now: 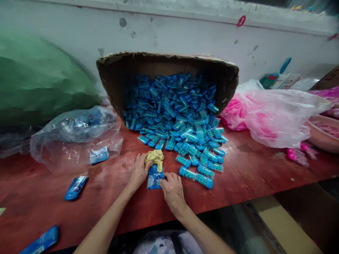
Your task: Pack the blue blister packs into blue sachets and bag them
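Here the left hand (138,171) and the right hand (172,188) meet over a small blue packet (154,179) lying flat on the red surface (238,183), near its front edge; both hands have their fingers curled down onto the packet's sides, pinching it, and a crumpled yellowish cloth (155,157) sits at the packet's top end, touching the left fingers. Whether the cloth is gripped or merely resting there cannot be told. The likeliest trouble is the spill just beside the right hand: blue capsule tubes (196,174) have slid out of the tipped cardboard box (169,67) and lie loose within a finger's sweep, so a careless move of the right wrist could roll them toward the edge and off the surface. The heap inside the box looks steep and could slump forward onto the work spot if jostled. The thin packet may also slip or tear if pinched unevenly. To the left lie a clear plastic bag (76,137) and stray blue packets (75,187); to the right, a bag of pink goods (272,116) crowds the surface, leaving little free room on that side.
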Tool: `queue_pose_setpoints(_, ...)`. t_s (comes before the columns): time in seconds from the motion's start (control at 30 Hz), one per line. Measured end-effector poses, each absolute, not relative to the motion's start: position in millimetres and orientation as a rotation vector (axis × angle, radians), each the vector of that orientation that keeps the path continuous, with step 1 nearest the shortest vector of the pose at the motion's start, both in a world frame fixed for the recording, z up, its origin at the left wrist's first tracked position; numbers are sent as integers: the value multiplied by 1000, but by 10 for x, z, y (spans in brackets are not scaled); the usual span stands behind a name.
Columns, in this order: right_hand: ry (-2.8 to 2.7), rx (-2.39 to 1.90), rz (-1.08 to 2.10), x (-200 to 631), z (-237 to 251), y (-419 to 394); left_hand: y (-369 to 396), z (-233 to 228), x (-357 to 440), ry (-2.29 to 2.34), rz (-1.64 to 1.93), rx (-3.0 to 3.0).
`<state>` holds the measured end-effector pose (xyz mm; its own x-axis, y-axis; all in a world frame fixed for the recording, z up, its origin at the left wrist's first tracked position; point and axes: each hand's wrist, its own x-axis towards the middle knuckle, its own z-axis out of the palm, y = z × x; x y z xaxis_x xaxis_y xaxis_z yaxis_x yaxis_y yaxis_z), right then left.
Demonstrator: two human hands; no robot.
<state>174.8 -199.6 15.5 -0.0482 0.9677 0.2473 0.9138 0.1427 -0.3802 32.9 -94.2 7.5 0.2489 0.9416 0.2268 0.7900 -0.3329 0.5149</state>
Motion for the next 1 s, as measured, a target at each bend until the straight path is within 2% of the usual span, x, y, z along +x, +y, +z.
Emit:
queue_pose_setpoints(0.13,-2002,-1807,48,1715,53,-1983,-1220,117,264,1676,1010,1949)
queue_pose_setpoints(0.27,-2014,-1790,112,1708,63,-1884,-1656,181,259,1596,1025,1578)
queue_pose_setpoints(0.43,-1755,-1630,479,1788,169,-1869,-1926,220,353,1627,1082,1213)
queue_pose_setpoints(0.57,-1363,-1383,917,1840,248,-1845,-1819,254,453,1488,1014,987)
queue_pose_setpoints(0.77,-963,-1220,1331,1837,259,-1660,-1612,301,604,1259,939,743)
queue_pose_setpoints(0.87,-961,-1259,1408,1822,233,-1581,-1572,286,669,1283,981,752)
queue_pose_setpoints(1.0,-1039,-1371,1279,1784,166,-1538,-1546,232,739,1323,1035,750)
